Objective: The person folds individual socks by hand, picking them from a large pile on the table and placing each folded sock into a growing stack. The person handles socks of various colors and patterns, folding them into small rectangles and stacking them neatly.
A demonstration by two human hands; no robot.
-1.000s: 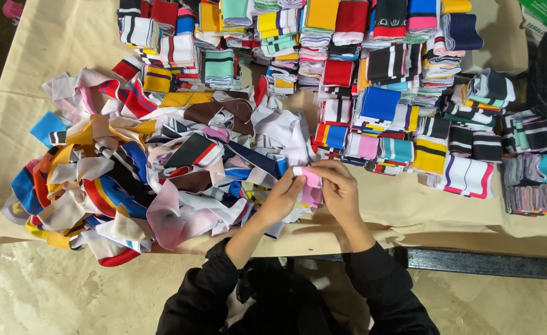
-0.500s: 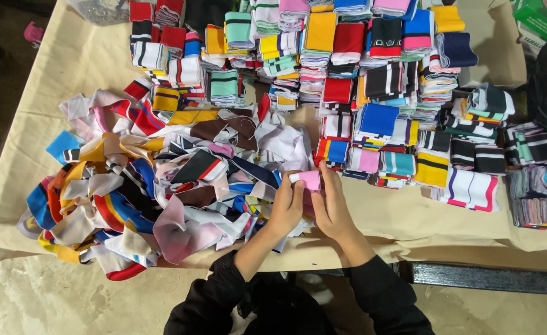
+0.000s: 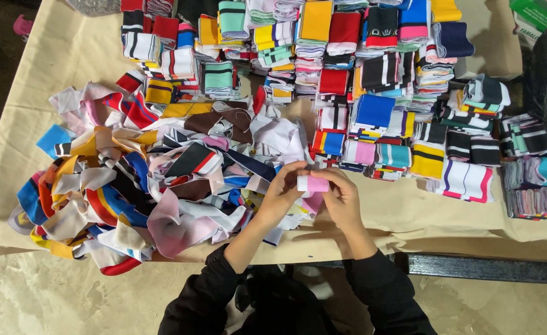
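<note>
Both hands, the left hand (image 3: 281, 189) and right hand (image 3: 341, 197), pinch a small pink-and-white cloth strip (image 3: 312, 183) between them above the desk (image 3: 410, 217); it looks light, soft and floppy; best gripped at its ends.

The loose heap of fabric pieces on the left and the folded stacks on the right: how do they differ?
The loose heap lies jumbled, its pieces crumpled and overlapping; the folded stacks stand in tidy rows, each piece flat and squared. The heap spreads right up to the left hand, which touches it, while the stacks lie farther back and off to the side of the right hand. Both are multicoloured striped knit pieces on the same beige-covered table.
</note>
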